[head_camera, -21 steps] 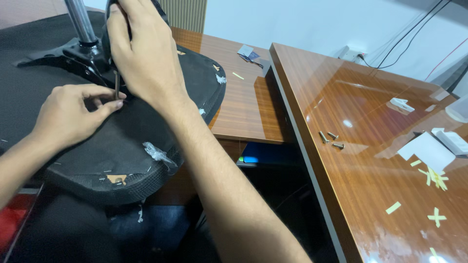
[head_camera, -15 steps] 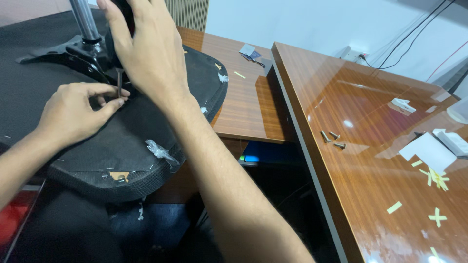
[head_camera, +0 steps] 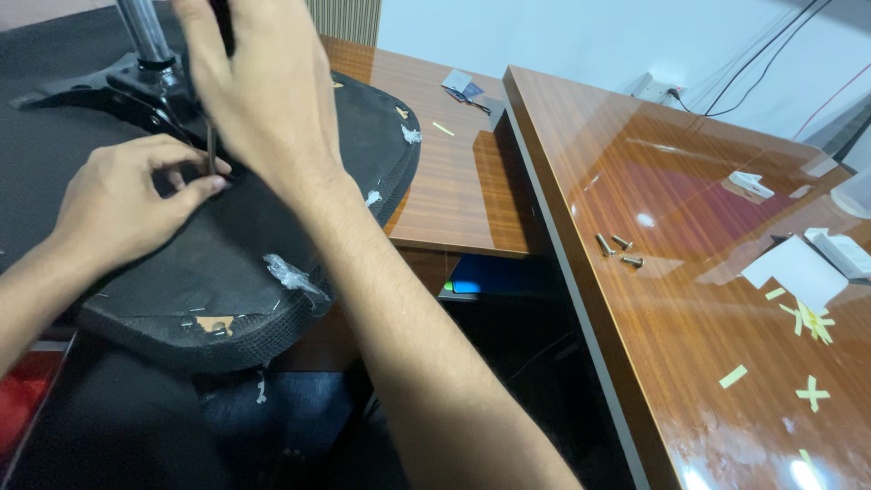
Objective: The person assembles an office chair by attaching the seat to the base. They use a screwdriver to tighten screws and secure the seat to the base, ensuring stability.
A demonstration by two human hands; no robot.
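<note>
Closest to the camera, the right forearm runs up from the bottom middle toward the top left, long and almost straight. It crosses over the rounded edge of an upturned black chair seat [head_camera: 227, 263], whose fabric underside faces up. A scrap of clear plastic [head_camera: 292, 275] sticks to the seat near that edge.

The left arm comes in from the left edge. The left hand [head_camera: 122, 204] rests on the seat with its fingers curled. Its thumb and first finger pinch together at the bottom end of a thin metal tool shaft [head_camera: 210, 150], right where the shaft meets the seat.

The right hand [head_camera: 249, 86] is above it, with the back of the hand facing the camera. Its fingers are closed around the dark top of the tool, which is mostly hidden by the hand. The shaft hangs straight down from this hand.

Just behind the hands, a shiny metal post [head_camera: 143, 29] stands up from a black bracket [head_camera: 100, 86] fixed on the seat.

To the right lies a glossy brown tabletop [head_camera: 689, 345]. Three small screws [head_camera: 617, 249] lie close together on it, well apart from the hands. Bits of yellow tape [head_camera: 807, 327] and a white paper [head_camera: 792, 270] lie farther right. At the far back, black cables [head_camera: 771, 63] run along the white wall.
</note>
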